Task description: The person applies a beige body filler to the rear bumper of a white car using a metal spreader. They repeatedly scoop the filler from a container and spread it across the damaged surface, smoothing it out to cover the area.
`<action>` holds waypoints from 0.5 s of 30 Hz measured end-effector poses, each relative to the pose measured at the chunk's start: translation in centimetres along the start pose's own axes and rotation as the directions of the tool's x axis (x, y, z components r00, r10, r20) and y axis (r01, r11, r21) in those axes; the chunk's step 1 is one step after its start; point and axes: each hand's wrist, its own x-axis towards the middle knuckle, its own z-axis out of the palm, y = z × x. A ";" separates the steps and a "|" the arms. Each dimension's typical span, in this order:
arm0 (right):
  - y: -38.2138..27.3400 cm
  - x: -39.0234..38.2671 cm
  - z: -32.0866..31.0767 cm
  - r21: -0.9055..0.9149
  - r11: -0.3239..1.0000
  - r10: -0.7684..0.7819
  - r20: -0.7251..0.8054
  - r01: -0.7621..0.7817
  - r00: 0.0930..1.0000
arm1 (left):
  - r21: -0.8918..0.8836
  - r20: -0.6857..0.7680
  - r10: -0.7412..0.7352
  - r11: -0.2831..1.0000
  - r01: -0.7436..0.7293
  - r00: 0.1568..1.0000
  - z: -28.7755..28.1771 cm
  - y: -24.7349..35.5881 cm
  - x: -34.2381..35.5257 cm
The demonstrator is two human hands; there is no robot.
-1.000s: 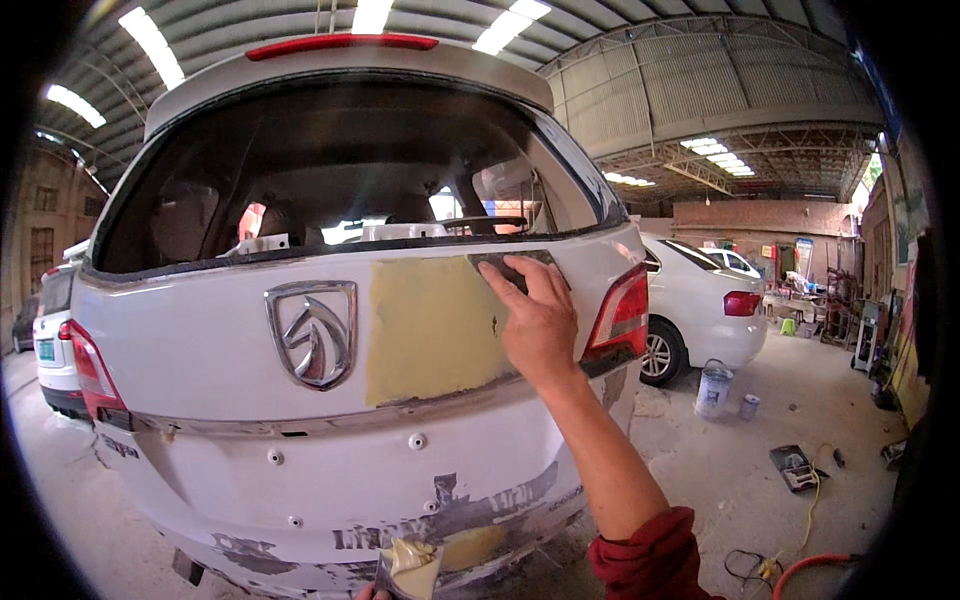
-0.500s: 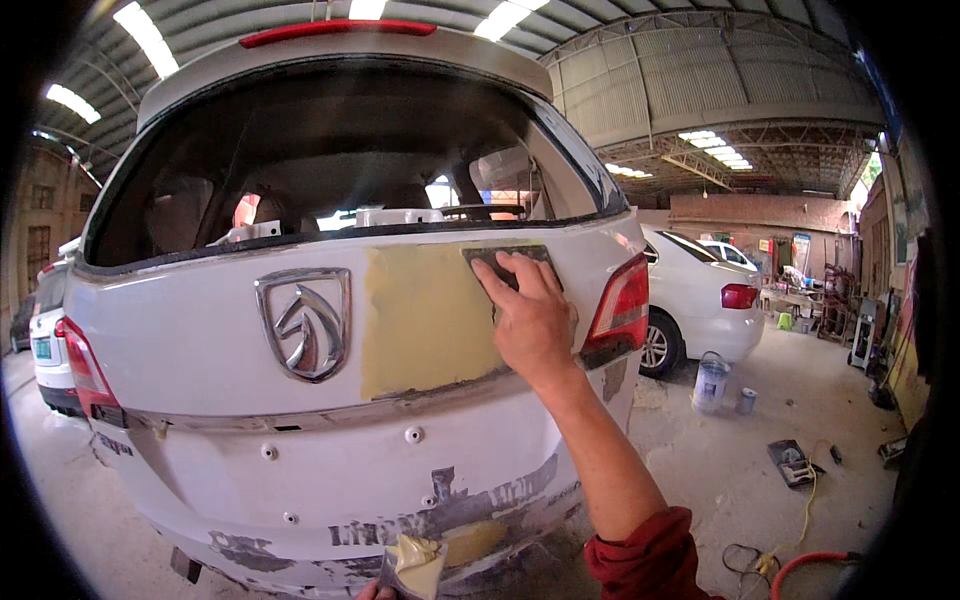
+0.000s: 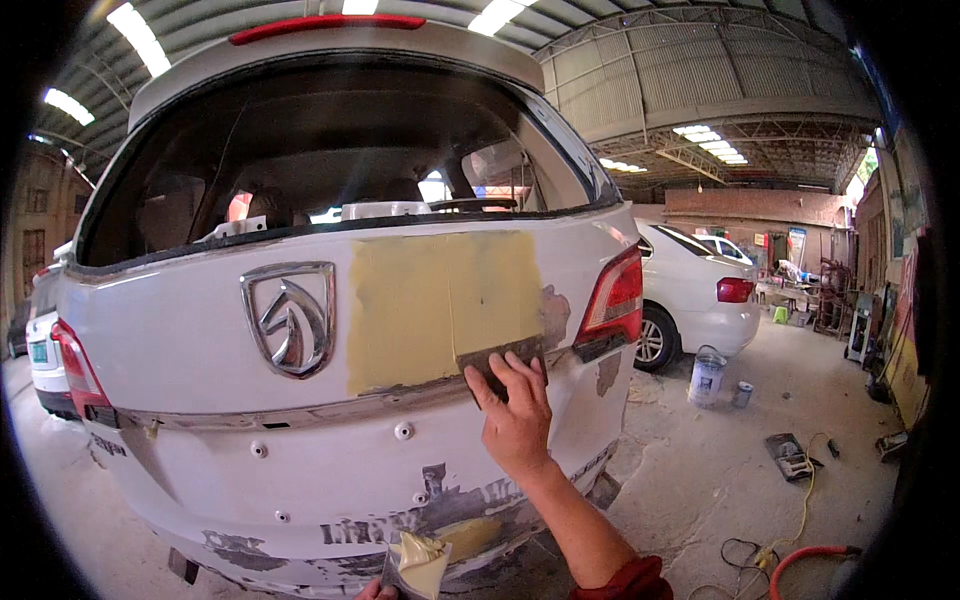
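Note:
My right hand (image 3: 518,412) is closed on a dark flat putty spreader (image 3: 502,366), its edge pressed against the lower right part of a yellow body filler patch (image 3: 425,310). The patch covers the tailgate of a white car (image 3: 180,335), right of its chrome shield badge (image 3: 290,318). A thin raised line runs down the filler above the spreader's left corner. Low in the view, my left hand (image 3: 375,591) shows only its fingertips, closed on a small mixing board (image 3: 432,578). Creamy yellow filler (image 3: 420,549) is heaped on that board.
A red tail light (image 3: 612,297) borders the work on the right. Bare sanded areas and a smaller filler spot (image 3: 468,538) mark the lower tailgate. A bucket (image 3: 707,378), a can (image 3: 742,394), a power tool (image 3: 790,456) and a red hose (image 3: 810,560) lie on the floor, near another white car (image 3: 690,300).
My right hand has drawn the spreader down from the patch's upper right corner to its lower edge, leaving smoothed filler behind. My left hand stays low with the board.

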 end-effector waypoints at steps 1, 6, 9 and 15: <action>0.0 -0.8 0.1 0.005 1.000 0.000 0.000 0.000 1.000 | 0.002 0.000 0.002 1.000 -0.002 1.000 0.3 0.2 -0.1; -0.5 -2.5 0.0 0.035 0.999 0.022 -0.055 -0.021 0.998 | 0.000 0.048 0.038 0.999 -0.038 0.998 0.3 0.8 -0.1; 0.3 -1.1 -1.5 0.031 1.000 -0.003 -0.103 0.007 0.995 | 0.003 0.051 0.024 1.000 -0.024 0.998 0.9 1.4 -0.5; 0.5 6.8 -1.1 0.112 0.990 -0.072 -0.151 0.090 0.986 | 0.026 0.075 0.056 0.998 -0.058 0.996 0.8 1.2 -0.8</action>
